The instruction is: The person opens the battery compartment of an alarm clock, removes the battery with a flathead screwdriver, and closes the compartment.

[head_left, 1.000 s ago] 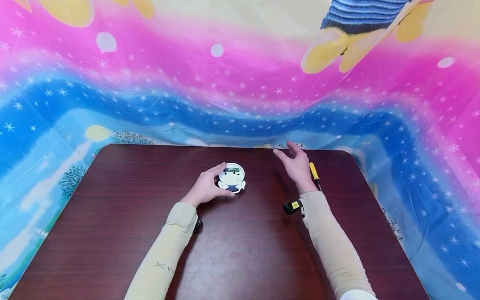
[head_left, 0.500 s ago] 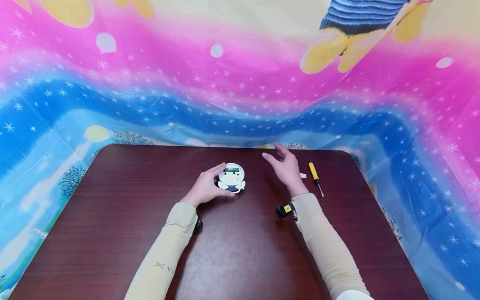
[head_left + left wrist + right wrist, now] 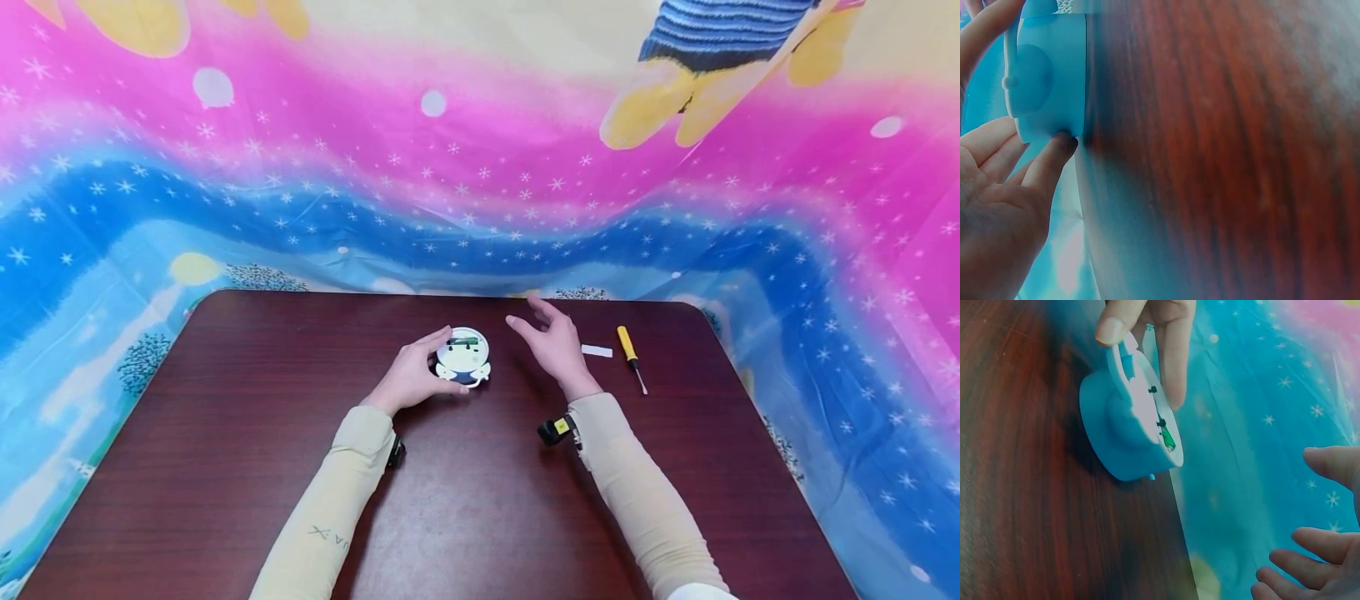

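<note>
A small round alarm clock [image 3: 463, 357] lies with its white back up on the table, and a green battery [image 3: 1169, 437] shows in the open slot there. My left hand [image 3: 411, 373] grips the clock by its sides, thumb at the near edge and fingers at the far side. In the left wrist view the clock's side wall [image 3: 1054, 75] is between the fingers and thumb. My right hand [image 3: 553, 343] hovers right of the clock, fingers spread and holding nothing. In the right wrist view that hand stands apart from the clock.
A flat white strip [image 3: 597, 351] lies right of my right hand. Beyond it is a screwdriver [image 3: 627, 343] with a yellow handle, its tip toward me. The dark wooden table [image 3: 225, 433] ends at a patterned cloth [image 3: 375, 208] along the back and sides.
My right hand has moved left toward the clock, uncovering the white strip and the whole screwdriver. My left hand and the clock have stayed in place.
</note>
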### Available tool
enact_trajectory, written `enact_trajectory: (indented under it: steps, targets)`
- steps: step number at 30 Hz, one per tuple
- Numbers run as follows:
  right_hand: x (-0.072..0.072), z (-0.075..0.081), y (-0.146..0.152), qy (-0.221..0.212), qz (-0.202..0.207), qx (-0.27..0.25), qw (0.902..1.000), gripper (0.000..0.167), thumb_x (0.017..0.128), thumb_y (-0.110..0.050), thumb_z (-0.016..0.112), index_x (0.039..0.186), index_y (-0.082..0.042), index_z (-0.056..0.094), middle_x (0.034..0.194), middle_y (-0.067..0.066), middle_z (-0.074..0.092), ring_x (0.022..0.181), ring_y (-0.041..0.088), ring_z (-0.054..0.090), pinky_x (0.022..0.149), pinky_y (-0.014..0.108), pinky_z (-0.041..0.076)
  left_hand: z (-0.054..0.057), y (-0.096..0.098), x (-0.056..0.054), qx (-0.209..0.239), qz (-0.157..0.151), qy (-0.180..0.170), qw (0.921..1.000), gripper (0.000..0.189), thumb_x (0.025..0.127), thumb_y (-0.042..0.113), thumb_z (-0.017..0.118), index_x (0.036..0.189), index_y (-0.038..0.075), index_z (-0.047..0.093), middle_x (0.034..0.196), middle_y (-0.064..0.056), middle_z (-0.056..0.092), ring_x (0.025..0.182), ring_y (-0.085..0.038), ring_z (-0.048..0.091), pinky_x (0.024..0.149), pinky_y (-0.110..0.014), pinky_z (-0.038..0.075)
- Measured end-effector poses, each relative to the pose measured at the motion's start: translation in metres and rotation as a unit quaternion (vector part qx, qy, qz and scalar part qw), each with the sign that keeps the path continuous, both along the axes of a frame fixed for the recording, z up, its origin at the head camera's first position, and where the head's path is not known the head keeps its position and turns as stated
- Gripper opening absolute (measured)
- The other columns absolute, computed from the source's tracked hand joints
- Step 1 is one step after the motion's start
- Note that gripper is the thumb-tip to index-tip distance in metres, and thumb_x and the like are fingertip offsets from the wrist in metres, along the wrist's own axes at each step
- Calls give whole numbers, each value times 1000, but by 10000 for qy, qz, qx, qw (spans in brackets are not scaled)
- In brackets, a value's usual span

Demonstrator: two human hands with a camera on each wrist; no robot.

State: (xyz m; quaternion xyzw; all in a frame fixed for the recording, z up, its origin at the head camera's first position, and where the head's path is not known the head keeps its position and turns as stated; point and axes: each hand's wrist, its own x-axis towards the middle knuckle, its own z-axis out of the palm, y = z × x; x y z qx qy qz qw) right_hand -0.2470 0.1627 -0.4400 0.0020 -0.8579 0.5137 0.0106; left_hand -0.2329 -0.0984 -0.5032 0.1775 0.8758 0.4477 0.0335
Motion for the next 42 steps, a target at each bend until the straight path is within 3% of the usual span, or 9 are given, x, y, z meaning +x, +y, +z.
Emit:
enact_trajectory:
  steps: [17, 29, 42]
  targets:
    - [6, -17, -18, -104, 116, 194, 9997, 67, 91, -50, 73, 148, -19, 57, 144, 8, 57, 132, 28, 51, 108, 45, 43, 0, 0, 1, -51, 39, 13, 10000, 110, 65, 36, 98, 154, 4, 43, 159, -6, 41, 144, -18, 37, 113, -37, 37]
    - [6, -26, -31, 96, 333, 270, 9990, 49, 94, -37, 73, 133, -7, 67, 131, 14, 66, 119, 30, 61, 101, 45, 48, 2, 1, 1, 70, -5, 26, 10000, 110, 66, 32, 99, 154, 2, 42, 159, -12, 40, 141, -21, 41, 107, -37, 45]
    - [4, -38, -45, 214, 467, 508, 9974, 33, 95, -27, 73, 121, -6, 75, 111, 7, 74, 104, 22, 68, 92, 40, 53, 3, 0, 1, -75, 12, 8, 10000, 110, 67, 38, 97, 155, 4, 42, 159, -8, 40, 143, -18, 38, 109, -35, 41]
